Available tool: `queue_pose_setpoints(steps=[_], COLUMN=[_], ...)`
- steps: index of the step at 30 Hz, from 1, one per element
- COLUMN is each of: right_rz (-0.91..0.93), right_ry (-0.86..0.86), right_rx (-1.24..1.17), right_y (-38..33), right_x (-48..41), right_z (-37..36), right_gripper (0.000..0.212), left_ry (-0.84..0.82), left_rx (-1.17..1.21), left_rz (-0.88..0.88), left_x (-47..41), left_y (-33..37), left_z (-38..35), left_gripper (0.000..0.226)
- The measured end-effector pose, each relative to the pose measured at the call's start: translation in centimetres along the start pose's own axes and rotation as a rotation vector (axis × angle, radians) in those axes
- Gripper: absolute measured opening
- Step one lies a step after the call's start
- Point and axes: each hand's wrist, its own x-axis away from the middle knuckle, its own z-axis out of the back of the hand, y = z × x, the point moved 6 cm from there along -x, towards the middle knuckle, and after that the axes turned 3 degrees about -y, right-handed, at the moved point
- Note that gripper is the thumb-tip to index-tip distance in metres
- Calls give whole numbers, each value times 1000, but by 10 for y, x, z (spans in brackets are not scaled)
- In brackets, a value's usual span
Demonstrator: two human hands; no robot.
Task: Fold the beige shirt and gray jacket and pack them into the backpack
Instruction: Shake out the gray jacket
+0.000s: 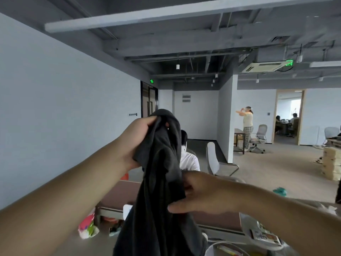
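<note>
Gray jacket [160, 182] held up in both hands in an office.

The left hand [136, 137] grips the bunched top of the jacket, which hangs down in folds. Lower down, the right hand [201, 193] pinches the jacket's right edge. Behind are a brown table [118, 196], a seated person in a white shirt [189, 160], an empty chair [212, 159] and, farther off, a standing person [247, 124] with raised arms.
</note>
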Motion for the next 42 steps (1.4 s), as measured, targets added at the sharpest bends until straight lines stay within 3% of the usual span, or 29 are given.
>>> queue_pose_setpoints(steps=[3,7,9,12,16,18,21,24,27,29,31,33,35,38,40,42], right_rz=[22,-72,-74,-109,-114,-86,-13,-6,-52,-93,-145,-196,-241,-275,-252,-233], right_ry=[229,508,524,477,504,512,524,542,587,600,615,616,613,653,687,719], right_rx=[-31,-371,-381,-380,-422,-341,-11,298,381,424,466,492,505,523,580,654], right_y=[-11,-17,-28,-41,-60,-70,-81,-78,-63,-48,-30,-8,11,27,27,27], right_x=[-14,-13,-15,-23,-27,-26,-18,-3,14,23,32,40,47,57,61,64], right_z=[14,62,76,77,82,88,99,113,131,140,148,152,153,154,156,160], right_gripper=[28,23,22,25,22,19,28,32,29,25,23,22,22,29,29,28], left_ry=[45,232,239,230,-23,-61,176,306,366,351,254,139,52,69,-19,-293], left_rx=[-195,-847,-849,-816,-599,-724,-1025,-1120,-1292,-1038,-487,-81,65,-108,-548,-1151], left_rz=[-14,47,144,42,-59,-162,-346,-356,-227,-110,-10,98,135,12,-111,-95], left_x=[10,14,16,21,31,41,47,35,20,6,3,8,10,7,8,14], left_y=[12,13,-1,-16,-49,-60,-53,-52,-59,-67,-74,-77,-67,-41,-27,-34], left_z=[14,64,76,64,21,1,-7,7,26,41,40,28,13,8,10,2], left_gripper=[36,17,20,33,38,43,35,21,30,30,26,26,34,47,17,47])
